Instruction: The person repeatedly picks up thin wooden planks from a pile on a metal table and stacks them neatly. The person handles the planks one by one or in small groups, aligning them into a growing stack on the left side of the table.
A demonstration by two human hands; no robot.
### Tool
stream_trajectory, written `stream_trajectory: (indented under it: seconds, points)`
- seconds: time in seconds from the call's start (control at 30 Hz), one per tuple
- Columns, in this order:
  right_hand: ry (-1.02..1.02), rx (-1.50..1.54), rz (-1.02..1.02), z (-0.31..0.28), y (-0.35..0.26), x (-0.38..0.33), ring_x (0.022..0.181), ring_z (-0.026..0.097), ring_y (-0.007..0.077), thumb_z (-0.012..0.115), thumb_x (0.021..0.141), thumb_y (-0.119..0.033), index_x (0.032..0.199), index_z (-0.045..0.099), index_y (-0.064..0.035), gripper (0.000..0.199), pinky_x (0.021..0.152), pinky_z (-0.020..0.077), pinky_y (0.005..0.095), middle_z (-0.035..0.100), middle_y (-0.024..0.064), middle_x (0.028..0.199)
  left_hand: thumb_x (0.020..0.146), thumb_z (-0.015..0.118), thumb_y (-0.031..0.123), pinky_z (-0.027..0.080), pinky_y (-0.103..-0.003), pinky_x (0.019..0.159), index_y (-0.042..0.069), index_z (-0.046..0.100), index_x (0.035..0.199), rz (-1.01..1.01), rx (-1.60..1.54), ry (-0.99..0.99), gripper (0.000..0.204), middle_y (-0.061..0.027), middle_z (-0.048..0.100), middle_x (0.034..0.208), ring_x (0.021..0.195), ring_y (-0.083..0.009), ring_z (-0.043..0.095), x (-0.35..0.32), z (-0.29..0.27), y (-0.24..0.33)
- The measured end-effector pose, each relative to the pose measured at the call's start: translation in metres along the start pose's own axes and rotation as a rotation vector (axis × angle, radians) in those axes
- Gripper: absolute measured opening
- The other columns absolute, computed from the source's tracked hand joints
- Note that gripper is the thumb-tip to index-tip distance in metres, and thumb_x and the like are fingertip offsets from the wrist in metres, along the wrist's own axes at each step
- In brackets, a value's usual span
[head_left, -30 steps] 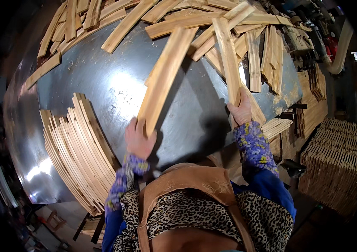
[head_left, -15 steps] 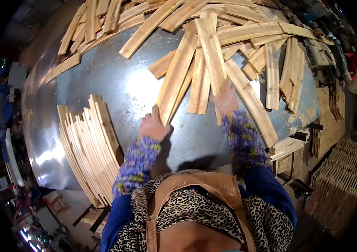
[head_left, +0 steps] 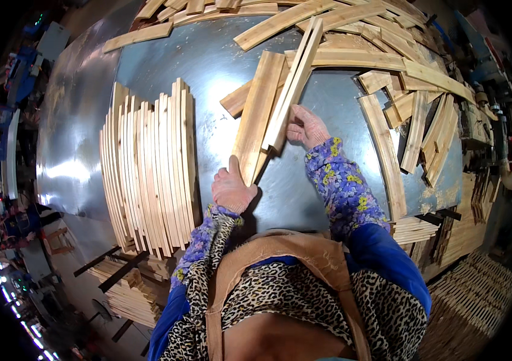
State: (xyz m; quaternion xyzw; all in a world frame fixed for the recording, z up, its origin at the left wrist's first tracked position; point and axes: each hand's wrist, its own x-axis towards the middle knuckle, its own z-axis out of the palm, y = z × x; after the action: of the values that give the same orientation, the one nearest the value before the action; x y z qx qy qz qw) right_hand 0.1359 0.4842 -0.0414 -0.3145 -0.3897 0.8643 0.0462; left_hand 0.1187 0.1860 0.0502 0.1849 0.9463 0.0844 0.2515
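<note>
My left hand (head_left: 235, 188) is closed round the near end of a flat wooden board (head_left: 259, 108), thumb on its top face. Just right of that board, two narrower-looking wooden boards (head_left: 295, 84) stand on edge together, slanting away from me. Against their right side, near the lower end, the curled fingers of my right hand (head_left: 307, 127) grip; its fingertips are partly hidden. Beneath these lies another board (head_left: 236, 99), mostly covered. To the left, a row of boards on edge (head_left: 150, 174) stands packed side by side.
The grey metal tabletop (head_left: 207, 54) carries a loose heap of boards (head_left: 358, 27) along its far side. More boards (head_left: 385, 159) lie at the right, near sawdust (head_left: 433, 195). Stacked slats (head_left: 472, 295) stand beyond the table at lower right.
Several boards from the middle are now gathered between my hands, two of them turned on edge. My right hand has shifted slightly left. The packed row appears wider and farther up the view.
</note>
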Motion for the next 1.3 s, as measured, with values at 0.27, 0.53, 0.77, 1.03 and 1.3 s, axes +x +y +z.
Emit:
stream_trajectory:
  seconds: [0.27, 0.53, 0.77, 1.03, 1.3]
  points:
    - [0.341, -0.311, -0.140, 0.029, 0.074, -0.005, 0.066, 0.055, 0.0137, 0.084, 0.097, -0.047, 0.161, 0.046, -0.0026, 0.087, 0.050, 0.0422, 0.0349, 0.064, 0.0050, 0.096, 0.078, 0.088, 0.041, 0.053, -0.052, 0.115, 0.006, 0.027, 0.175, -0.018, -0.476, -0.112, 0.120, -0.0347, 0.057, 0.146, 0.133, -0.0498, 0.063, -0.011, 0.015, -0.047]
    - [0.293, -0.735, -0.159, 0.039, 0.091, -0.009, 0.089, 0.071, 0.0256, 0.078, 0.098, -0.035, 0.147, 0.065, -0.0022, 0.060, 0.075, 0.0555, 0.0389, 0.075, 0.0092, 0.110, 0.091, 0.079, 0.024, 0.052, -0.044, 0.116, -0.001, 0.040, 0.169, -0.162, -0.811, 0.075, 0.091, -0.0334, 0.064, 0.150, 0.136, -0.0439, 0.066, -0.015, 0.050, -0.104]
    - [0.256, -1.533, -0.653, 0.035, -0.016, 0.036, 0.129, 0.066, 0.0432, 0.071, 0.097, -0.045, 0.153, 0.061, -0.0037, 0.070, 0.116, 0.0508, 0.0532, 0.072, 0.0244, 0.137, 0.093, 0.079, 0.019, 0.055, -0.055, 0.107, 0.000, 0.054, 0.153, -0.373, -0.107, 0.267, 0.068, -0.0301, 0.066, 0.135, 0.124, -0.0484, 0.067, -0.086, 0.000, -0.120]
    - [-0.115, -1.846, -0.437, 0.112, -0.124, 0.198, 0.146, 0.056, 0.0381, 0.070, 0.099, -0.050, 0.154, 0.057, -0.0051, 0.073, 0.120, 0.0488, 0.0485, 0.065, 0.0202, 0.151, 0.087, 0.089, 0.029, 0.043, -0.054, 0.126, -0.007, 0.051, 0.156, -0.020, -0.531, 0.260, 0.086, -0.0349, 0.058, 0.154, 0.145, -0.0502, 0.056, 0.044, -0.031, 0.002]
    - [-0.714, -2.255, -0.667, 0.083, -0.073, 0.181, 0.152, 0.051, 0.0330, 0.082, 0.086, -0.057, 0.169, 0.046, -0.0172, 0.099, 0.131, 0.0285, 0.0588, 0.056, 0.0171, 0.162, 0.076, 0.093, 0.036, 0.050, -0.056, 0.118, 0.008, 0.030, 0.170, -0.374, -0.048, 0.200, 0.116, -0.0275, 0.041, 0.165, 0.148, -0.0491, 0.048, 0.155, -0.026, -0.002]
